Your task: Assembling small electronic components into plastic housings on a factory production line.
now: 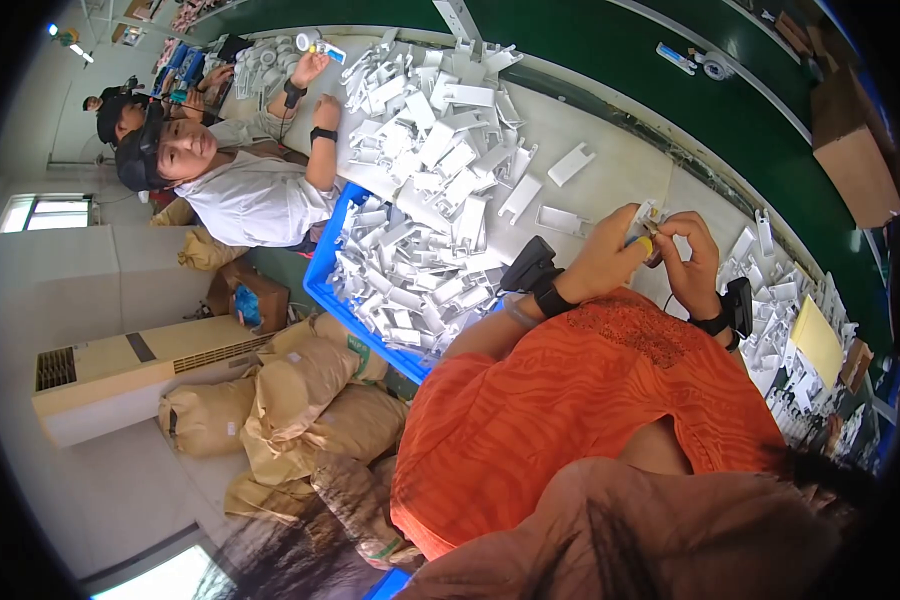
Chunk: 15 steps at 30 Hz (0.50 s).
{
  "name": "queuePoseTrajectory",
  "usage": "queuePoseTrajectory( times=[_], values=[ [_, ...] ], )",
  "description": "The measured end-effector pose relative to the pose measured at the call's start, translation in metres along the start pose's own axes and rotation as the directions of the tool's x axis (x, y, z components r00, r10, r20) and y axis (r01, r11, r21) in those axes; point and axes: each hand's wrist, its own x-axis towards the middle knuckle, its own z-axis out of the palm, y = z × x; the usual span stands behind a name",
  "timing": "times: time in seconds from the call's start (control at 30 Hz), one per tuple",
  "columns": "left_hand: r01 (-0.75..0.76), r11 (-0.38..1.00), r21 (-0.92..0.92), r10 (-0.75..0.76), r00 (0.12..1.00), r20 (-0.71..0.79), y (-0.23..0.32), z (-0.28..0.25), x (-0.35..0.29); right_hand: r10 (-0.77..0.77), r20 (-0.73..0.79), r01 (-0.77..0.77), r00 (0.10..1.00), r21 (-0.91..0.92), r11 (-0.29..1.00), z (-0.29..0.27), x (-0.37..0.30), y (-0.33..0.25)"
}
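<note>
My left hand: (pixel 605 255) it is closing around a small white plastic piece (pixel 647 212), gripping it at the fingertips; a small yellow item (pixel 639 241) is showing by the thumb, its kind too small to tell.
My right hand: (pixel 688 262) its thumb and fingers are bending in close beside that piece; I cannot tell whether they are pinching it.
White piece: it is sitting between my hands, over the near edge of the pale worktable (pixel 625 170).
Loose housings: three white channel-shaped housings (pixel 571 165) are lying apart on the tabletop, left of my hands.
Large heap: many white housings (pixel 440 135) are piling up farther left.
Blue crate: (pixel 320 268) it is standing below that heap, holding more white parts.
Right side: another heap of white parts (pixel 765 300) is lying beyond my right hand, a pale yellow sheet (pixel 816 340) resting on it.
Co-worker: a person in a white shirt (pixel 260 200) is sitting at the far left, raising a hand (pixel 311 68) at the table.
Floor: tan sacks (pixel 305 400) are leaning together behind the crate.
</note>
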Motion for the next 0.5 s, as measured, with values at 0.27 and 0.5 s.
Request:
queuePoseTrajectory(
  times=[0.27, 0.5],
  values=[
    [-0.028, 1.0, 0.003, 0.028, 1.0, 0.007, 0.0017, -0.0007, -0.0005, 0.004, -0.014, -0.004, 1.0, 0.017, 1.0, 0.0007, 0.0002, -0.0023],
    [-0.166, 0.983, 0.079, 0.167, 0.986, -0.008, 0.0072, 0.0046, -0.0011, -0.019, -0.03, 0.02, 0.999, 0.003, 1.0, -0.0043, -0.0037, -0.0027]
  ],
)
